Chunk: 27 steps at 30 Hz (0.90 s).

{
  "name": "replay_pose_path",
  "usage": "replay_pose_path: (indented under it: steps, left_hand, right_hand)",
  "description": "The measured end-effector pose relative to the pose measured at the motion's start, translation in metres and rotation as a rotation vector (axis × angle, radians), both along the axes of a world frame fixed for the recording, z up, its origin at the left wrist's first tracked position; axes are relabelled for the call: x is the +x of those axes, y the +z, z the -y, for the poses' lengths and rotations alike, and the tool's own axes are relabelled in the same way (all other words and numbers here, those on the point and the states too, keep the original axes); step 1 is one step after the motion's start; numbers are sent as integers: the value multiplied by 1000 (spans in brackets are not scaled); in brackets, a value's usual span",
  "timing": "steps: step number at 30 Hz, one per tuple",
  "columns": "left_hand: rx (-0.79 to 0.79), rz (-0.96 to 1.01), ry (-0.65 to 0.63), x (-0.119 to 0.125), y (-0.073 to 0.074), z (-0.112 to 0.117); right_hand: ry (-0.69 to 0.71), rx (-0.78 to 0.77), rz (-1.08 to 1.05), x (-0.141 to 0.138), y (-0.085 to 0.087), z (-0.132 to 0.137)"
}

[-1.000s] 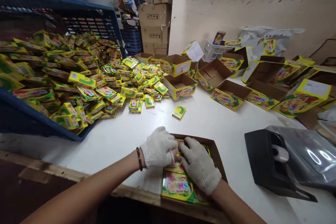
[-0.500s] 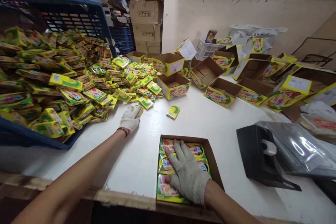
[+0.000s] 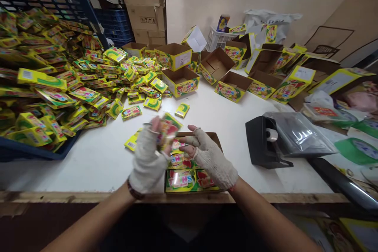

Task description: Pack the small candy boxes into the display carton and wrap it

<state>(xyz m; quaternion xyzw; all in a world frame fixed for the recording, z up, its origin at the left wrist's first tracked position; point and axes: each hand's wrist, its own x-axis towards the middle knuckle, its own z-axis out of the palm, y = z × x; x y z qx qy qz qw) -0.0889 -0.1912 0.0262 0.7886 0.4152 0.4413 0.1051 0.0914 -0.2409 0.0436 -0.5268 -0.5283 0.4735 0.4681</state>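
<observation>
My left hand point(image 3: 147, 163), in a white fingerless glove, grips a small yellow-green candy box point(image 3: 171, 125); motion blurs both. It is raised just left of an open cardboard display box point(image 3: 217, 138) at the table's front edge. Inside that lie rows of small candy boxes point(image 3: 180, 180), printed faces up. Over the display box's right part is my right hand point(image 3: 215, 161), gloved alike, its fingers apart and holding nothing. Whether its fingers touch the boxes below, I cannot tell. Partly behind my left hand, a yellow candy box point(image 3: 132, 140) lies on the table.
A blue crate point(image 3: 67, 141) at left spills a heap of candy boxes point(image 3: 85, 94) onto the white table point(image 3: 97, 165). Several opened display boxes point(image 3: 233, 86) stand at the back. On the right are a black tape dispenser point(image 3: 260, 141), plastic sleeves point(image 3: 301, 134) and green tape point(image 3: 357, 150).
My left hand has come from the heap's edge toward the display box, carrying a candy box. My right hand has lifted from lying flat on the packed boxes. The camera view has shifted.
</observation>
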Motion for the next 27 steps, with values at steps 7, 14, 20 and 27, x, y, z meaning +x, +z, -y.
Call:
replay_pose_path:
  steps: [7,14,20,27]
  left_hand:
    - [-665,448,-375,45,-4,28]
    - [-997,677,-473,47,18,15]
    - [-842,636,-397,48,18,20]
    - [-336,-150,96,-27,-15,-52]
  right_hand:
    - [-24,-96,-104,27,11,15]
    - [-34,-91,27,39,15,9]
    - [112,-6,222,55,34,-2]
    - [760,-216,1156,51,32,-8]
